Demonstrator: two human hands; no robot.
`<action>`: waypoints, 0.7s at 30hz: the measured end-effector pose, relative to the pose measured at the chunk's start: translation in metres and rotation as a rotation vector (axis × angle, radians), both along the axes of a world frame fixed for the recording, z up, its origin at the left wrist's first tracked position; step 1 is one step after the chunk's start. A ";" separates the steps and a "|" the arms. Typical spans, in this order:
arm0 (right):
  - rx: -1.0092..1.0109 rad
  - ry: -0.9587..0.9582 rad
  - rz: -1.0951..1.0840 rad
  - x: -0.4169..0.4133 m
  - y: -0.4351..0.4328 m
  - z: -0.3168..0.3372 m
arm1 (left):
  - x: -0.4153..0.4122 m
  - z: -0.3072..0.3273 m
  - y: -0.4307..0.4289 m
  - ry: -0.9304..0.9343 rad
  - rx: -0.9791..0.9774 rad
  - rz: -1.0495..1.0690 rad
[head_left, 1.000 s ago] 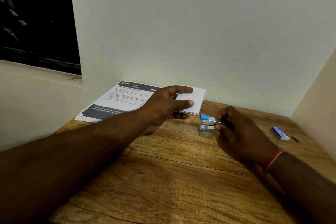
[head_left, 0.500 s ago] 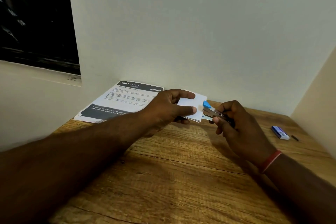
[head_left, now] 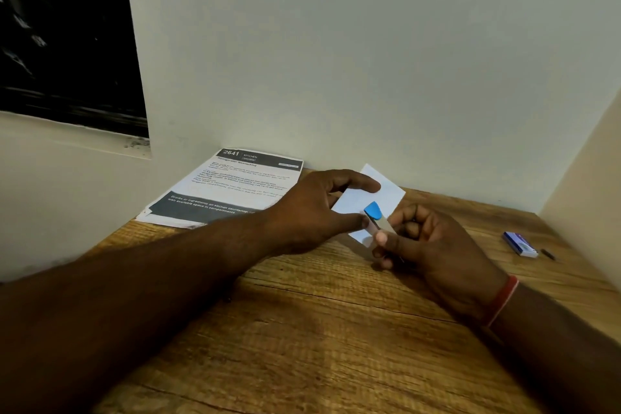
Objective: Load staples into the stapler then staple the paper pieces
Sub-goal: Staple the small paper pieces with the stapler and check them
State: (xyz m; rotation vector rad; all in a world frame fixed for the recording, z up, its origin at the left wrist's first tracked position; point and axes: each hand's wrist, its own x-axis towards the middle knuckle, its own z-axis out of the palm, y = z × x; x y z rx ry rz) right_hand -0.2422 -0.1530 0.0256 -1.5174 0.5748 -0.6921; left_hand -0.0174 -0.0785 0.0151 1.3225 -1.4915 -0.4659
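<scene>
My left hand (head_left: 312,208) pinches a small stack of white paper pieces (head_left: 386,197), tilted up above the wooden table (head_left: 319,329). My right hand (head_left: 433,245) grips a small metal stapler with a blue tip (head_left: 373,214). The stapler's jaw sits over the lower edge of the paper pieces, next to my left thumb. Most of the stapler's body is hidden inside my right fist.
A printed sheet with a dark header and footer (head_left: 228,188) lies at the back left against the wall. A small blue and white staple box (head_left: 520,244) and a short dark strip (head_left: 548,254) rest at the right, close to the side wall.
My left hand turned the paper pieces up and to the right. My right hand brought the stapler from beside the stack onto its edge.
</scene>
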 end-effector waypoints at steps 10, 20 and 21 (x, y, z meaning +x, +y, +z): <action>0.078 0.032 -0.049 -0.003 -0.010 -0.005 | 0.000 -0.002 0.000 -0.141 -0.066 -0.047; -0.162 -0.075 -0.180 -0.007 -0.025 -0.007 | 0.004 0.005 0.006 -0.347 -0.101 0.015; -0.241 -0.047 -0.205 -0.008 -0.026 -0.007 | 0.003 0.006 0.006 -0.354 -0.122 0.011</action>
